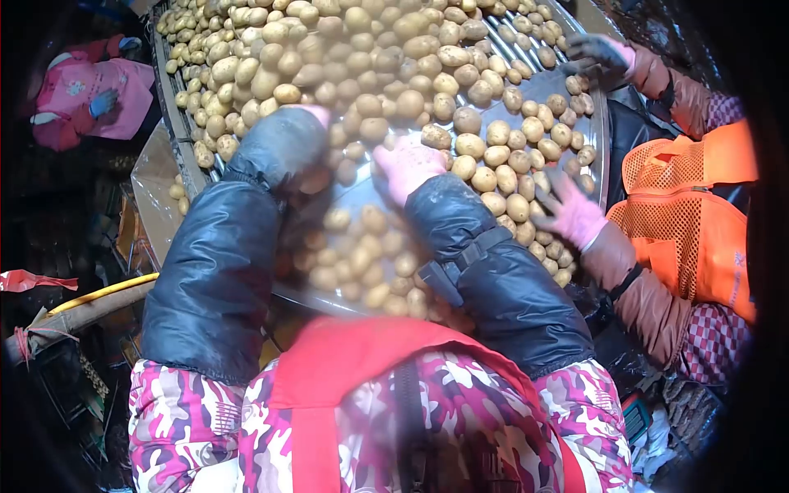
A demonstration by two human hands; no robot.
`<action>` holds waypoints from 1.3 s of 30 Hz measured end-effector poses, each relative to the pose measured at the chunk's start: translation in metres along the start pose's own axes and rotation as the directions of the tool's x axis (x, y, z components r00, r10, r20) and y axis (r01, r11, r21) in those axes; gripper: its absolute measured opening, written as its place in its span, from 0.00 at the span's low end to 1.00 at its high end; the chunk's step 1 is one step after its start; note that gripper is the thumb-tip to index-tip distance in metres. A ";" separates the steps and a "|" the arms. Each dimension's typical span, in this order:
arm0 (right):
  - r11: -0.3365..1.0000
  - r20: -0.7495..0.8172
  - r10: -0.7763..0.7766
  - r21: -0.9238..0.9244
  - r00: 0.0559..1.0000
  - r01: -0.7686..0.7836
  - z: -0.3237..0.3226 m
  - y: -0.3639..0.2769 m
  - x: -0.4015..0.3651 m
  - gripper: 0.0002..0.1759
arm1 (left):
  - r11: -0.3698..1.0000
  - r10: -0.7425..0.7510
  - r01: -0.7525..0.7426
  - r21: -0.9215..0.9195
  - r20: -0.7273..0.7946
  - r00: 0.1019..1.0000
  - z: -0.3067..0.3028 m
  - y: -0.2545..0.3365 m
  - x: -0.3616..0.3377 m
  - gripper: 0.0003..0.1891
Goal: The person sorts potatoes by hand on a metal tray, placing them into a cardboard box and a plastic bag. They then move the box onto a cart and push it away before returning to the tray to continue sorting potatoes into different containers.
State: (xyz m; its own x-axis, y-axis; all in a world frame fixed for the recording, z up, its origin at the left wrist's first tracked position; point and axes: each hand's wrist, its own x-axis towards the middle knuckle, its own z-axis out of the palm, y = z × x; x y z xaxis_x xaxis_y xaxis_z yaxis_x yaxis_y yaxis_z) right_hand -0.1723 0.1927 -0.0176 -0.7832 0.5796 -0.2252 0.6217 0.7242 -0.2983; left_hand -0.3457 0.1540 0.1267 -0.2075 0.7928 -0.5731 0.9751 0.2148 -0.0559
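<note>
Many potatoes [370, 62] cover a metal sorting table [604, 156]. My left hand [316, 115] reaches in among them at the centre left; the dark sleeve and a blurred patch hide most of its fingers. My right hand [408, 167], in a pink glove, lies among potatoes near the centre, its fingers too blurred to tell what they touch. Between and below my hands is a blurred group of potatoes [362, 255]. More potatoes [514, 177] lie to the right of my right hand.
At the right, a co-worker in an orange vest [682, 214] reaches over the table with two gloved hands, one [571, 209] near mine. Another person in pink [90, 99] is at the upper left. A yellow-edged hoop [103, 292] stands at the left.
</note>
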 end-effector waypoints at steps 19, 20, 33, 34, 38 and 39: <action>0.787 -0.185 -0.428 0.404 0.885 0.466 -0.047 -0.064 -0.096 0.24 | -0.909 0.293 0.244 -0.337 -0.102 0.951 0.230 0.005 -0.103 0.38; 0.716 -0.234 -0.489 0.443 0.840 0.540 -0.045 -0.067 -0.100 0.24 | -0.909 0.320 0.249 -0.335 -0.176 0.931 0.242 0.004 -0.101 0.36; 0.987 0.107 0.159 0.000 0.981 -0.160 -0.059 0.033 0.035 0.25 | -0.906 0.376 0.265 -0.331 -0.342 0.861 0.220 0.013 -0.120 0.28; 0.980 0.199 0.153 0.099 0.968 -0.175 -0.064 0.037 0.037 0.24 | -0.887 0.350 0.211 -0.410 -0.302 0.887 0.219 0.012 -0.126 0.30; 0.950 0.423 0.103 0.226 0.900 -0.216 -0.058 0.041 0.045 0.26 | -0.889 0.337 0.293 -0.353 -0.068 0.939 0.213 0.010 -0.139 0.23; 0.899 0.413 0.165 0.310 0.896 -0.309 -0.053 0.040 0.036 0.26 | -0.907 0.298 0.287 -0.308 0.013 0.955 0.207 0.018 -0.141 0.13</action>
State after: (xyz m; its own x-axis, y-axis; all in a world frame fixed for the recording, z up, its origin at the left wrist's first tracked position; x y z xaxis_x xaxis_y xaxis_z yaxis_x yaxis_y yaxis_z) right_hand -0.1755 0.2624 0.0115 -0.6030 0.4841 -0.6340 0.7977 0.3567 -0.4863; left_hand -0.2826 -0.0720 0.0375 0.0934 0.8135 -0.5740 -0.9683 0.2083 0.1376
